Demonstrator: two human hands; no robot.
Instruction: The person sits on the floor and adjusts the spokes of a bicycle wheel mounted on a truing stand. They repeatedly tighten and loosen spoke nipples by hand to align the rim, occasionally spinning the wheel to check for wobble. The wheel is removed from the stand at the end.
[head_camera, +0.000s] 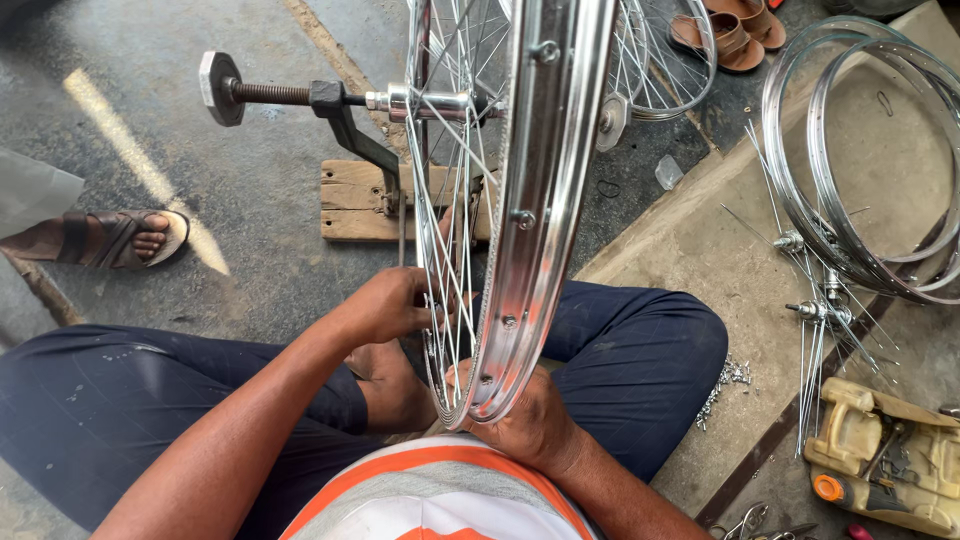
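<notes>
While both hands steady the wheel (520, 200), the tub (890, 455) seemingly holds tools.

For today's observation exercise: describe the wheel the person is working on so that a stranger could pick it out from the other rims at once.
Start at the wooden block on the floor, which carries a dark metal stand. The spoked wheel stands upright on its threaded axle, with the left hand at the spokes and the right hand under the rim. Unlike the bare rims stacked flat to the right, it is mounted.
</notes>
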